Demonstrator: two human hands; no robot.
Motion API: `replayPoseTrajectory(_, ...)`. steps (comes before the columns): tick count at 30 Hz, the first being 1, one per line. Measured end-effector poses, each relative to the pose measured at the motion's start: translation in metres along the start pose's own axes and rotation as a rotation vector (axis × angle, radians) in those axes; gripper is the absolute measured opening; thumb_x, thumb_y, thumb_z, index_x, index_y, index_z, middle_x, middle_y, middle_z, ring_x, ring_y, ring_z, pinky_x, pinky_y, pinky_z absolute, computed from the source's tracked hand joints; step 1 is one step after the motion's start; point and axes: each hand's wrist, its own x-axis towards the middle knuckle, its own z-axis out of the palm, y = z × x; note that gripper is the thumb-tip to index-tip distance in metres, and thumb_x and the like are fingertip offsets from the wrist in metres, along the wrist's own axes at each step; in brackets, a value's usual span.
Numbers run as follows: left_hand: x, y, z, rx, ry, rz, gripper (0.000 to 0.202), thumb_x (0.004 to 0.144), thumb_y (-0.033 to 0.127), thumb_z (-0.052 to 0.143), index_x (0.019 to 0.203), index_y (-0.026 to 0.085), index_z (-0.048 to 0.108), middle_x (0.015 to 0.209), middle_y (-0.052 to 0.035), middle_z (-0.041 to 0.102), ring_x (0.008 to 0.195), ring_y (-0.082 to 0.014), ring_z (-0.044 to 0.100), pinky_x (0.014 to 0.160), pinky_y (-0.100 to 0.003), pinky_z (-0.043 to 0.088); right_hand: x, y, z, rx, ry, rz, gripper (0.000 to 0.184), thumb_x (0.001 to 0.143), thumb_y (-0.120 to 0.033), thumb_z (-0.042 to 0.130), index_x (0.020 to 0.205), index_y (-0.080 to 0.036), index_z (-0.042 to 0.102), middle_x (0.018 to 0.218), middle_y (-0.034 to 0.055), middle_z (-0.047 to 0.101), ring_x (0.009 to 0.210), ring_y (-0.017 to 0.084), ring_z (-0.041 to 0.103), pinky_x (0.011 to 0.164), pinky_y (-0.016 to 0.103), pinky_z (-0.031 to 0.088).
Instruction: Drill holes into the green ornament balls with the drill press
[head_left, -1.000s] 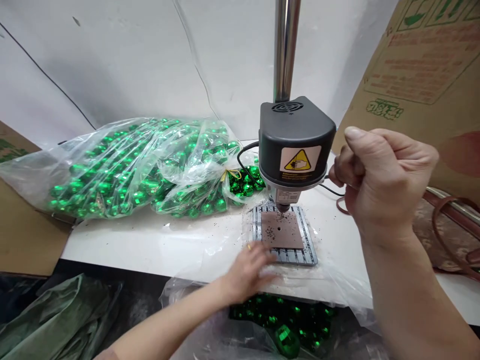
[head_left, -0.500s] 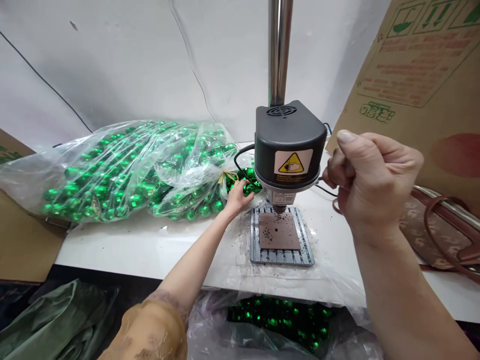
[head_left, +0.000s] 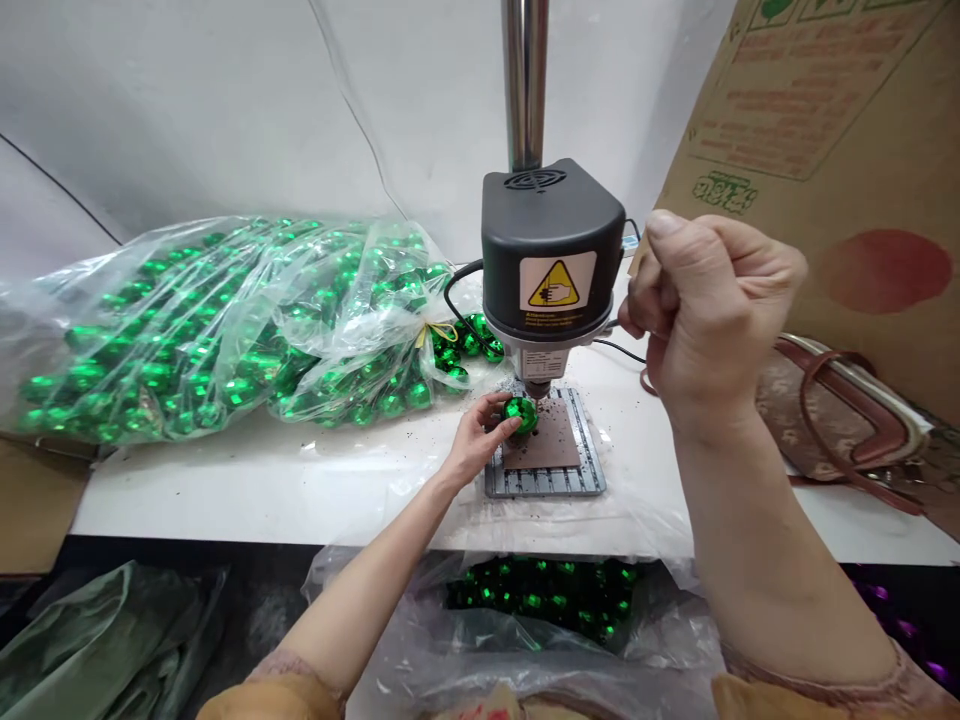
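Observation:
A shiny green faceted ball [head_left: 520,412] is pinched between the thumb and fingers of my left hand [head_left: 480,432]. My left hand keeps it beneath the chuck [head_left: 536,389] of a black bench drill press [head_left: 553,230], over a square brown board [head_left: 546,456]. That board lies on the slotted metal base [head_left: 592,440], with dark shavings scattered around. To the right of the drill head, my right hand [head_left: 712,315] is raised in a closed fist. Whatever it grips, if anything, is hidden by the fingers.
Clear bags of green balls [head_left: 225,340] fill the table's left side, one tied with a yellow tie. Below the table edge, another plastic bag holds green balls [head_left: 540,595]. A large carton [head_left: 840,150] and a brown handbag [head_left: 832,410] stand on the right.
My left hand has come from the bag's loose balls to under the drill, now with a green ball in it. My right hand stays closed beside the drill head. The view has shifted slightly.

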Motion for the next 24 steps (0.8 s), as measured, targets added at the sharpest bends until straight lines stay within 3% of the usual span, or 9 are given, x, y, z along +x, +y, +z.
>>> replayPoseTrajectory(5, 0.001, 0.001, 0.007, 0.194, 0.007, 0.049, 0.051, 0.073, 0.046, 0.082, 0.114, 0.019, 0.068, 0.106, -0.0081, 0.072, 0.098, -0.0228, 0.066, 0.088, -0.036, 0.051, 0.000, 0.002, -0.001, -0.034, -0.024, -0.030, 0.050, 0.088, -0.031, 0.065, 0.047, -0.020, 0.039, 0.039, -0.0061, 0.034, 0.036, 0.004, 0.031, 0.037, 0.027, 0.022)
replayPoseTrajectory(11, -0.006, -0.001, 0.019, 0.396, 0.023, 0.168, 0.050, 0.071, 0.039, 0.085, 0.115, 0.022, 0.069, 0.109, -0.0074, 0.069, 0.108, -0.0266, 0.062, 0.094, -0.040, 0.050, -0.001, 0.002, 0.000, -0.002, -0.025, -0.041, 0.049, 0.089, -0.025, 0.063, 0.048, -0.019, 0.039, 0.040, -0.0071, 0.035, 0.036, 0.002, 0.032, 0.037, 0.023, 0.022)
replayPoseTrajectory(18, -0.006, -0.014, 0.027, 0.305, -0.003, 0.128, 0.052, 0.073, 0.036, 0.085, 0.119, 0.021, 0.064, 0.116, -0.0084, 0.067, 0.111, -0.0270, 0.062, 0.099, -0.042, 0.049, -0.002, 0.000, -0.002, 0.002, -0.023, -0.028, 0.047, 0.088, -0.021, 0.062, 0.047, -0.020, 0.040, 0.040, -0.0068, 0.035, 0.036, 0.005, 0.031, 0.038, 0.027, 0.022)
replayPoseTrajectory(24, -0.007, -0.015, 0.027, 0.277, -0.001, 0.131, 0.051, 0.073, 0.036, 0.085, 0.118, 0.022, 0.064, 0.115, -0.0079, 0.067, 0.111, -0.0272, 0.062, 0.099, -0.043, 0.048, -0.020, -0.001, -0.006, -0.072, 0.020, -0.060, 0.050, 0.088, -0.023, 0.062, 0.045, -0.021, 0.037, 0.040, -0.0056, 0.032, 0.037, 0.006, 0.028, 0.040, 0.031, 0.021)
